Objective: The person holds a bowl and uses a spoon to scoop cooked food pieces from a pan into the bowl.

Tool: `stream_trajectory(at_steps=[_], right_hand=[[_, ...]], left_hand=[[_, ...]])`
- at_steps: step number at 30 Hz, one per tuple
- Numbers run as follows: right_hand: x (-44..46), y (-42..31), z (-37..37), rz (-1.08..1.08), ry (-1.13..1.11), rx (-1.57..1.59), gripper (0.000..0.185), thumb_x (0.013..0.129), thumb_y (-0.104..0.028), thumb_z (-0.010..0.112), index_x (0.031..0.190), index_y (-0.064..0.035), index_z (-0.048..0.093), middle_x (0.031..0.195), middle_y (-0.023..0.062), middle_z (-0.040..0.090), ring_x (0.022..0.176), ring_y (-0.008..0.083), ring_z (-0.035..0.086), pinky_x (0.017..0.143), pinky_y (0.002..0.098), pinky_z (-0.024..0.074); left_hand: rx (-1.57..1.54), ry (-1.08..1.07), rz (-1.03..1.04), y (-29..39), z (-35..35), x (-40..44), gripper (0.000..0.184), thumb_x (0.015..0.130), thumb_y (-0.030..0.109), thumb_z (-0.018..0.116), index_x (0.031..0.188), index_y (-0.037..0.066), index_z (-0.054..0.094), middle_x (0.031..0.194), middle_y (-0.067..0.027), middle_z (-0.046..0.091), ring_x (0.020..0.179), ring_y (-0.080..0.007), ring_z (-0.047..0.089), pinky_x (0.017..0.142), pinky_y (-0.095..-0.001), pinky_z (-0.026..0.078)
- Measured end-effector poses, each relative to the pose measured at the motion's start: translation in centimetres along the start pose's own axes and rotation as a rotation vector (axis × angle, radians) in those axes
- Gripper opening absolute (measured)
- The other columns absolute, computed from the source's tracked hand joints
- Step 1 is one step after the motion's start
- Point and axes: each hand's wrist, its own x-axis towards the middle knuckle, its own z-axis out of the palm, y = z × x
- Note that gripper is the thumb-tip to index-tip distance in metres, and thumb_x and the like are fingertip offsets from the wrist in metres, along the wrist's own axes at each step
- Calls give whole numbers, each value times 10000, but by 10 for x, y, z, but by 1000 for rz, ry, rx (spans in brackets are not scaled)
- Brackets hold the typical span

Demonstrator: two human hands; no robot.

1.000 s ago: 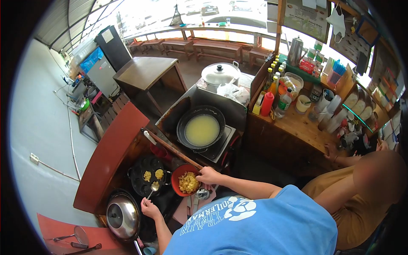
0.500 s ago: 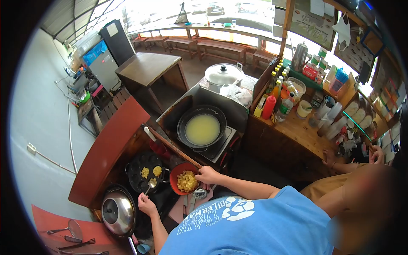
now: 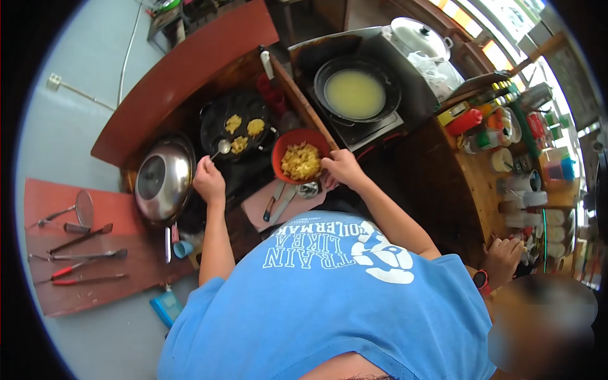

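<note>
My left hand (image 3: 209, 182) is closed round the handle of a metal spoon (image 3: 224, 146), whose head is over a black pan with round hollows (image 3: 212, 126). Three yellow portions of food (image 3: 256, 127) lie in the pan, the nearest just beside the spoon's head. My right hand (image 3: 344, 169) grips the right edge of a red bowl (image 3: 277, 151), which holds a chunky yellow mixture (image 3: 302, 161). Below the bowl, a knife (image 3: 275, 199) and another metal utensil lie on a pink cutting board (image 3: 256, 214).
A lidded metal pan (image 3: 166, 180) stands left of the hollowed pan. Beyond the wooden divider, a wok of yellowish liquid (image 3: 354, 94) sits on a stove. Utensils lie on a red board (image 3: 101, 278). Another person's hand (image 3: 503, 261) is by the bottle-filled counter (image 3: 475, 183).
My view has tilted down and turned. The spoon's head has shifted slightly off the nearest portion, now to its left. My right hand stays on the bowl.
</note>
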Motion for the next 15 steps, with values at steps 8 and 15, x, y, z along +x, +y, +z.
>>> stream_trajectory(at_steps=[8,15], right_hand=[[2,1,0,27,-6,1,264,931,-121,570,884,137,593,691,198,678,537,264,702,458,381,594],[2,0,0,27,-10,16,262,932,-113,565,887,143,589,695,204,680,535,267,702,453,382,592]], left_hand=[[-29,-67,27,8,11,-5,231,1002,174,583,1066,3,724,888,-182,751,808,-313,746,724,-396,568],[-33,-114,37,20,22,0,203,999,162,573,1042,20,710,907,-174,746,832,-352,726,749,-430,565]])
